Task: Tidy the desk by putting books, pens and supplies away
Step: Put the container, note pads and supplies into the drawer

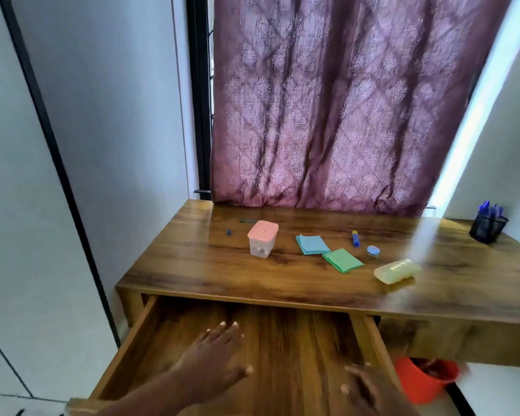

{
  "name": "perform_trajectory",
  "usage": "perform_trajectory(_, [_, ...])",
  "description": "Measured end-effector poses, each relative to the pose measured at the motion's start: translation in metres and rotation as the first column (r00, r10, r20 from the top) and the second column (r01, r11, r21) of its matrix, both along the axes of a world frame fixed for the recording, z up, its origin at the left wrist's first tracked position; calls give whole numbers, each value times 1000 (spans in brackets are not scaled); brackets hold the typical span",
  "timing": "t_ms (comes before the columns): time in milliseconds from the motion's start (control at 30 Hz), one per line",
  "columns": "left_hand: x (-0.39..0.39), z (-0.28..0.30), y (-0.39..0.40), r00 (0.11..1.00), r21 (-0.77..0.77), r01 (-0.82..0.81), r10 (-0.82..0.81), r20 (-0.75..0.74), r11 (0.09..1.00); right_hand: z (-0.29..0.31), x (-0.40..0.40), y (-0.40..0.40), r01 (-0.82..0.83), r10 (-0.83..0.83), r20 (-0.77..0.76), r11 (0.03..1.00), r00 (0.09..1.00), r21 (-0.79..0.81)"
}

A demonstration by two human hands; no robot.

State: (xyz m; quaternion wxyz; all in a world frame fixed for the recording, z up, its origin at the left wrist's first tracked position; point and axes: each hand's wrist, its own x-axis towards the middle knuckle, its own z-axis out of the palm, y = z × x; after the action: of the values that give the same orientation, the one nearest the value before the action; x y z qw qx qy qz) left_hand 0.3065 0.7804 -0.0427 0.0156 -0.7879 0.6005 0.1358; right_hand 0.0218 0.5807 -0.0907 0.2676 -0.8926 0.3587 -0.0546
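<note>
Desk supplies scattered across the wooden worktop [192, 265], drawer [282, 340] pulled wide open below

Clear little tub with a pink lid [262, 239] stands upright left of centre, with a tiny blue bit [229, 232] off to its left. Blue paper stack [312, 244] lies flat, and the green paper stack [342, 260] sits just beside its near-right corner. A blue and yellow glue stick [355, 239] lies down further back, a small blue-capped jar [373, 252] stands near it, and a yellowish translucent case [397, 271] lies on its side. Black mesh pen cup [488, 228] with blue pens is at the far right. Drawer looks empty inside.
</note>
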Motion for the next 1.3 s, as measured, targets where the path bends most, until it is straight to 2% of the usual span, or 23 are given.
perform_trajectory(33, [3, 10, -21, 996, -18, -58, 57, -64, 998, 14, 1, -17, 37, -35, 56, 999, 998, -35])
perform_trajectory(67, [8, 20, -42, 995, -49, -92, 91, -35, 995, 23, 5, -34, 94, -90, 46, 992, 995, -79])
perform_trajectory(100, [17, 28, -67, 994, -84, -109, 110, 9, 991, 31, 10, -55, 133, -125, 54, 973, 991, -189])
perform_trajectory(167, [29, 44, -126, 988, -137, -131, 141, 65, 982, 40, 19, -111, 216, -212, 46, 937, 976, -273])
perform_trajectory(267, [53, 48, -197, 960, -235, -220, 253, 123, 947, 56, 35, -167, 263, -311, -71, 886, 948, -382])
perform_trajectory(333, [66, 47, -239, 931, -251, -278, 324, 165, 927, 61, 45, -204, 336, -402, -93, 854, 911, -398])
perform_trajectory(533, [90, 30, -307, 855, -140, -492, 507, 109, 859, 42, 67, -271, 525, -544, -107, 835, 832, -167])
perform_trajectory(633, [103, 20, -318, 800, -94, -595, 599, 30, 798, 28, 70, -275, 557, -585, -107, 804, 804, -209])
perform_trajectory(733, [107, 19, -316, 782, -124, -614, 622, 38, 780, 15, 68, -264, 545, -595, -73, 774, 800, -323])
perform_trajectory(800, [103, 19, -310, 767, -164, -630, 641, 27, 759, 13, 64, -254, 534, -585, -61, 774, 809, -339])
perform_trajectory(933, [81, 15, -279, 767, -173, -638, 639, -53, 751, 9, 51, -228, 455, -535, -137, 806, 834, -380])
perform_trajectory(1100, [47, 20, -200, 822, -117, -570, 559, -110, 814, 3, 25, -168, 319, -364, -50, 866, 930, -385])
perform_trajectory(1167, [38, 20, -156, 813, -92, -579, 564, -144, 810, 13, 21, -130, 326, -348, -2, 881, 938, -344])
perform_trajectory(1300, [38, 6, -68, 800, -137, -598, 577, -165, 790, 3, 16, -64, 204, -177, 103, 879, 979, -431])
